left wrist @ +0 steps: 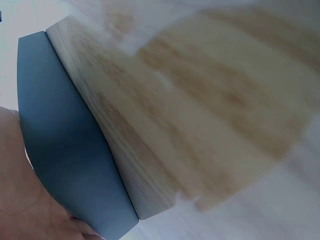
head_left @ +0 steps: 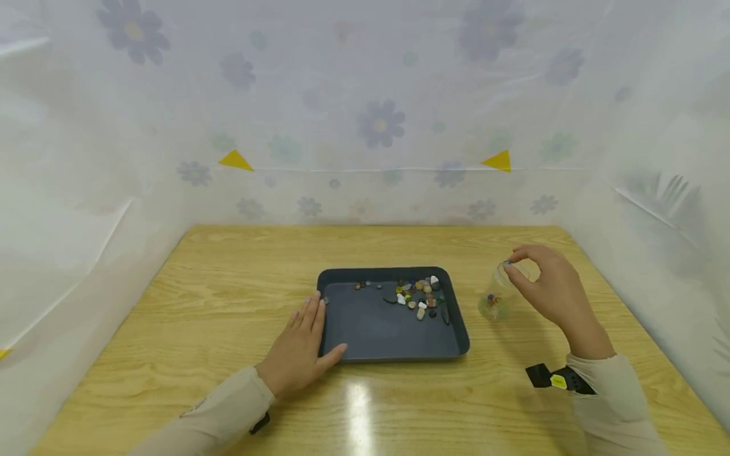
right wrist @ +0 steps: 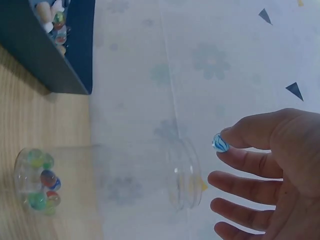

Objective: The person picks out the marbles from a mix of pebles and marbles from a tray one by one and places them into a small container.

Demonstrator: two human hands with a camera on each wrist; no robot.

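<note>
The right hand (head_left: 550,285) pinches a small clear glass marble with blue swirls (right wrist: 220,143) between thumb and forefinger, its other three fingers extended and apart. The marble hangs just above the mouth of a clear, round, transparent jar (right wrist: 140,175), not touching the rim. Multicoloured glass marbles (right wrist: 47,178) lie at the bottom of the upright jar.

The left hand (head_left: 299,354) lies with straight fingers along the left edge of a dark grey-blue rectangular tray (head_left: 365,323), the thumb reaching over the near left corner. The two hands are well apart, with the tray's width between them.

Mixed stones and marbles (head_left: 422,291) gather in the tray's far right corner; the floor stretches open from them to the near wall. A strip of the light wood-grain table (head_left: 228,285) separates the tray's right edge from the jar, and more wood runs from the jar to the table's right edge.
</note>
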